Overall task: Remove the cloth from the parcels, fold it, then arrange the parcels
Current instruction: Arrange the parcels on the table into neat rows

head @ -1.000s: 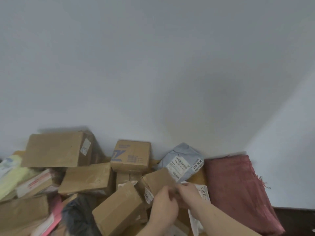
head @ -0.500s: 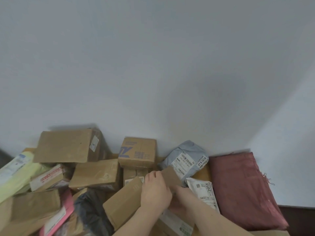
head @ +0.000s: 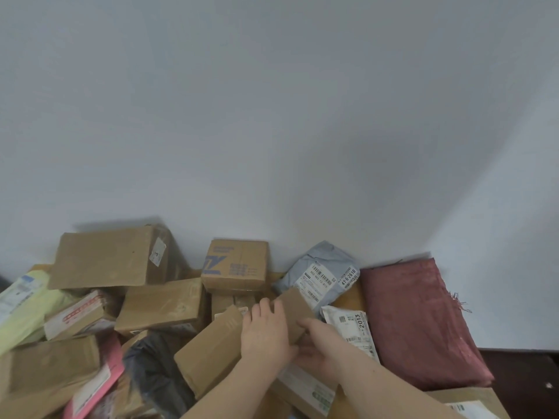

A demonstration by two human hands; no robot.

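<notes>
A dark red cloth (head: 417, 322) lies folded at the right end of the pile, against the wall. Both hands hold a small brown cardboard box (head: 298, 309) in the middle of the parcels. My left hand (head: 266, 331) lies over its left side with fingers curled on its top edge. My right hand (head: 314, 340) grips its right lower side. A longer brown box (head: 211, 352) lies tilted just left of them. A grey mailer bag (head: 323, 273) and a white mailer (head: 351, 325) sit between the held box and the cloth.
Several brown boxes (head: 109, 255) are heaped along the white wall (head: 272, 116). A yellow-green bag (head: 21, 306), a pink envelope (head: 99, 385) and a black bag (head: 154, 370) lie at the left. A dark floor strip (head: 526, 376) shows at right.
The small box has been lowered and turned between my hands; my left hand moved over its top. The view shifted slightly, parcels sliding right in frame.
</notes>
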